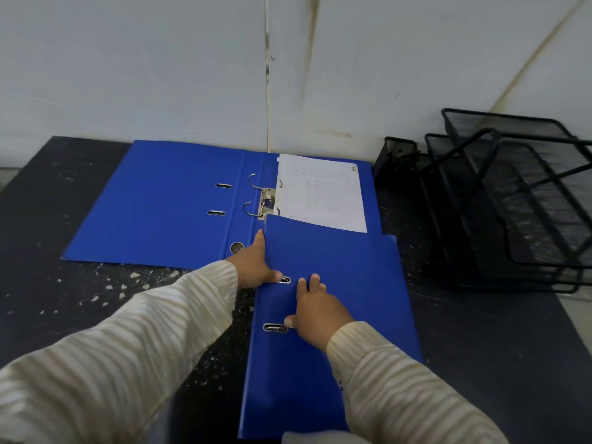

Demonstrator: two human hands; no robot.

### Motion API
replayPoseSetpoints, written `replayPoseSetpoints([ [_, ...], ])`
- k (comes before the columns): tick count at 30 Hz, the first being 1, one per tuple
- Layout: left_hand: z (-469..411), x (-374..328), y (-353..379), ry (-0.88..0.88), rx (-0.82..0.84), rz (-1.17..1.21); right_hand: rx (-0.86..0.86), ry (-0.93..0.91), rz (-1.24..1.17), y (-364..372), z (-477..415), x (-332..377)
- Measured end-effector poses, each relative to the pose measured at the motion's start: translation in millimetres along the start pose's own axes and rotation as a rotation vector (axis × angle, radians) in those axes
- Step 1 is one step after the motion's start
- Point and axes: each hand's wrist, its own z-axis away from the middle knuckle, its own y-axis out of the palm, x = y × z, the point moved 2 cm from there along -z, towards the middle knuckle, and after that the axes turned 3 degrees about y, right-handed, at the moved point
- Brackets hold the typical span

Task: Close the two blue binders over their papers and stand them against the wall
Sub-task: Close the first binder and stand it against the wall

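Observation:
A closed blue binder (pixel 346 283) lies flat on the dark table in front of me, its far corner overlapping the second one. My left hand (pixel 254 267) grips its left edge, thumb on top by a metal slot and fingers hidden under the cover. My right hand (pixel 315 310) rests flat on the cover, fingers spread. Behind it an open blue binder (pixel 160 203) lies flat against the wall, its ring mechanism (pixel 264 200) open and a white sheet of paper (pixel 320 193) on its right half.
A black wire-mesh letter tray (pixel 512 200) stands at the right by the wall, with a small black mesh holder (pixel 397 158) beside it. The pale wall (pixel 160 75) runs behind the dark speckled table (pixel 80 283).

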Motion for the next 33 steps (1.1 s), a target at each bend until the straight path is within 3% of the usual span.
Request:
replayPoseSetpoints([
  [5,6.4,-13.9,16.8,-0.042,-0.118,-0.374,0.001,-0.001,0.011,-0.3,-1.2,1.4],
  [9,2.4,-18.7,9.7,-0.088,-0.13,-0.313,0.012,-0.007,0.024,0.3,-1.2,0.8],
  [14,0.9,-28.9,2.6,-0.176,-0.072,-0.421,0.013,-0.015,0.021,1.8,-1.7,-1.3],
  [21,-3.7,-24.7,-8.2,-0.18,0.024,-0.401,0.023,-0.019,0.023,4.8,-4.8,-3.3],
  [33,-2.8,-34.4,1.9,-0.206,-0.053,-0.465,0.002,-0.052,0.047,5.0,-1.9,-4.3],
])
